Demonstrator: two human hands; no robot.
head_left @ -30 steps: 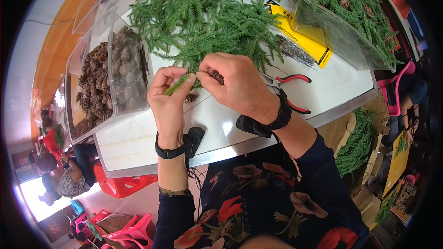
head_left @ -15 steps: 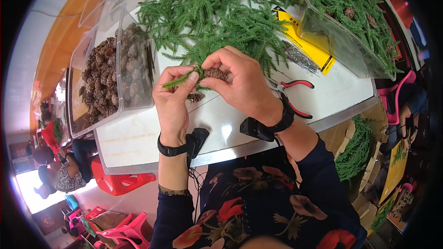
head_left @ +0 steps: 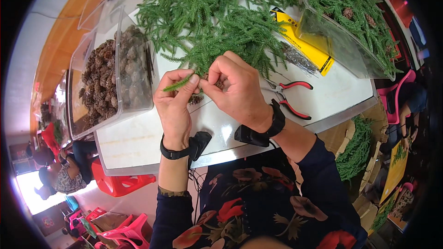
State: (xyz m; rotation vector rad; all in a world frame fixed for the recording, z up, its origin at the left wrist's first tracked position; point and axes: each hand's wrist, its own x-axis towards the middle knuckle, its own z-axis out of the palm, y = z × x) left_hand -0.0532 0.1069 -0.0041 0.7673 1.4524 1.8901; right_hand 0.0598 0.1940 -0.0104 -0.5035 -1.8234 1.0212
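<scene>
My left hand (head_left: 173,101) pinches a green pine sprig (head_left: 177,84) between thumb and forefinger, its tip pointing left. Right beside it, the thumb and forefinger of my right hand (head_left: 237,90) are closed at the sprig's inner end; what they pinch is too small to make out. Behind these fingers a brown pine cone (head_left: 220,84) shows only in part. Another pine cone (head_left: 195,99) lies just below my left fingertips, partly covered. Both hands are above the white table (head_left: 134,140), in front of a large heap of green sprigs (head_left: 217,14).
At left stands a clear bin (head_left: 121,64) of pine cones (head_left: 99,83). Red-handled pliers (head_left: 295,103) lie right of my hands, near thin wires (head_left: 300,57) and a yellow packet (head_left: 307,41). A clear bin (head_left: 341,37) holds greenery with cones. A cardboard box (head_left: 369,157) stands lower right.
My right thumb and forefinger have shifted from around the pine cone to a tight pinch beside my left fingertips. The cone now sits lower and more hidden. The sprig stays in my left hand.
</scene>
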